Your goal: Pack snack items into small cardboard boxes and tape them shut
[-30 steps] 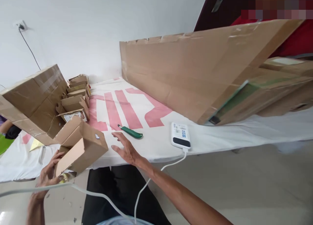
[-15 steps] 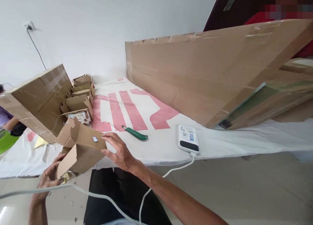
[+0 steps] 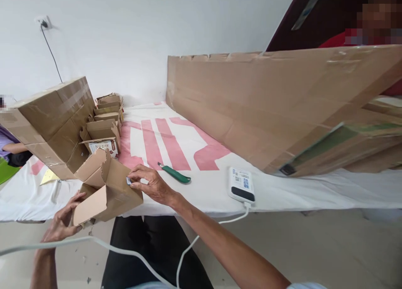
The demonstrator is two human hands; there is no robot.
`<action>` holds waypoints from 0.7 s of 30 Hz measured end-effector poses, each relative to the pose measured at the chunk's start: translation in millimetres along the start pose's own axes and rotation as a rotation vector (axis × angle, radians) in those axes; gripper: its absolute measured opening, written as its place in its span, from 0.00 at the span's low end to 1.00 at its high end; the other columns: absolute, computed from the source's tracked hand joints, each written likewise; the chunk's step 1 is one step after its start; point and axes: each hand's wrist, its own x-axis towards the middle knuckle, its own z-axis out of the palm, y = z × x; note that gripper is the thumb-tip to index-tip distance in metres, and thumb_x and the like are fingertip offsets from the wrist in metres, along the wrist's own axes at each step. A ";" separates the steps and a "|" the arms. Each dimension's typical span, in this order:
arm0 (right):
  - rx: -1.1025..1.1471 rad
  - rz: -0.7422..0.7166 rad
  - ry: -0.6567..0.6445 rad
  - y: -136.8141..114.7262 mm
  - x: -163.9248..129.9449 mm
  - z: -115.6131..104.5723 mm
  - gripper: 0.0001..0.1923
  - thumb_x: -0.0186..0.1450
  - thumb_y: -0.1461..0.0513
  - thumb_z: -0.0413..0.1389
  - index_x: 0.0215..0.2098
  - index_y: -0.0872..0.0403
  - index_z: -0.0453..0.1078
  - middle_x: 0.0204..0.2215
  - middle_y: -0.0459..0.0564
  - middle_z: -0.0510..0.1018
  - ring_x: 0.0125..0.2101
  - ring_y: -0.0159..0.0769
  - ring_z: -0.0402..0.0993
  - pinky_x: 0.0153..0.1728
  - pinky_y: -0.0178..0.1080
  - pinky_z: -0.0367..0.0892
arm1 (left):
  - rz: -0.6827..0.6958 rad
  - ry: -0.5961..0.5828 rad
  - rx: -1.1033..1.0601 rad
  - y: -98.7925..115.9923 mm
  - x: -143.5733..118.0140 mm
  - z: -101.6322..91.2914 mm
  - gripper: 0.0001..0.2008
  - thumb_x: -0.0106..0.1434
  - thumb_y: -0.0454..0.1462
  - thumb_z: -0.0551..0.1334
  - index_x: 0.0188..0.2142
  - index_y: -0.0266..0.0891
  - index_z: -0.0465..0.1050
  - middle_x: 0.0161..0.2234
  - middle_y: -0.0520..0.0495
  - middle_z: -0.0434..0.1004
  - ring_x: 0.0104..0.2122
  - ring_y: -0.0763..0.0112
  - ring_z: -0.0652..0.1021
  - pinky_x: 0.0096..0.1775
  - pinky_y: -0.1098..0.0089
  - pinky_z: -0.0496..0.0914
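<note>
A small open cardboard box point(image 3: 122, 192) is tilted at the table's near edge, its flaps spread toward the left. My left hand point(image 3: 64, 222) grips it from the lower left, fingers behind a flap and thumb underneath. My right hand point(image 3: 152, 184) is closed at the box's right end, fingertips and thumb against a small white sticker with a blue edge point(image 3: 128, 180), which they partly cover. Whether the sticker is lifted I cannot tell. Right of that hand, a green utility knife point(image 3: 174, 173) lies on the cloth.
A white cloth with pink shapes point(image 3: 201, 188) covers the table. At left stand a large carton point(image 3: 53, 125) and a row of small open boxes point(image 3: 103, 130). A long cardboard panel point(image 3: 245, 100) runs along the right. A white device point(image 3: 241, 184) trails a cable point(image 3: 188, 249). Other people are partly visible at both sides.
My right hand has moved from the box's right edge onto the sticker, its fingers drawing together. The box has turned slightly and shifted right in my left hand. The view has shifted a little.
</note>
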 end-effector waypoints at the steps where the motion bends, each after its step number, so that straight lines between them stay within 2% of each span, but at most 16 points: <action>1: -0.009 -0.006 0.001 0.2 0.1 0.1 0.08 0.73 0.56 0.62 0.44 0.51 0.82 0.42 0.52 0.80 0.44 0.41 0.78 0.49 0.45 0.74 | 0.006 -0.005 0.004 -1.0 0.5 -0.3 0.24 0.54 0.51 0.78 0.46 0.44 0.84 0.67 0.32 0.74 0.70 0.38 0.68 0.70 0.37 0.60; 6: -0.090 -0.090 0.014 2.5 -0.8 2.0 0.11 0.75 0.55 0.59 0.44 0.50 0.82 0.41 0.53 0.81 0.43 0.41 0.79 0.46 0.44 0.75 | 0.018 -0.031 -0.028 -4.8 1.9 -1.9 0.25 0.52 0.50 0.79 0.46 0.44 0.84 0.67 0.32 0.73 0.70 0.36 0.68 0.67 0.39 0.66; 13: -0.213 -0.141 0.058 0.8 -5.3 7.5 0.15 0.79 0.55 0.52 0.41 0.49 0.80 0.40 0.54 0.81 0.42 0.42 0.79 0.44 0.44 0.75 | 0.016 -0.046 0.004 4.3 2.1 -2.0 0.23 0.55 0.49 0.78 0.47 0.44 0.84 0.67 0.33 0.72 0.70 0.37 0.68 0.67 0.38 0.64; 18: -0.110 -0.061 0.181 6.4 -9.9 12.0 0.15 0.77 0.52 0.54 0.38 0.49 0.78 0.37 0.52 0.80 0.40 0.40 0.78 0.43 0.43 0.75 | 0.003 -0.050 0.088 13.0 2.1 -4.2 0.22 0.56 0.47 0.77 0.49 0.46 0.84 0.65 0.34 0.76 0.70 0.39 0.69 0.70 0.39 0.61; 21: 0.045 0.089 0.307 10.9 -15.9 9.3 0.17 0.74 0.47 0.58 0.36 0.50 0.76 0.35 0.49 0.80 0.36 0.38 0.77 0.39 0.41 0.76 | 0.004 -0.056 0.155 20.2 5.1 -4.6 0.25 0.56 0.48 0.77 0.52 0.49 0.83 0.66 0.37 0.76 0.70 0.38 0.68 0.69 0.39 0.62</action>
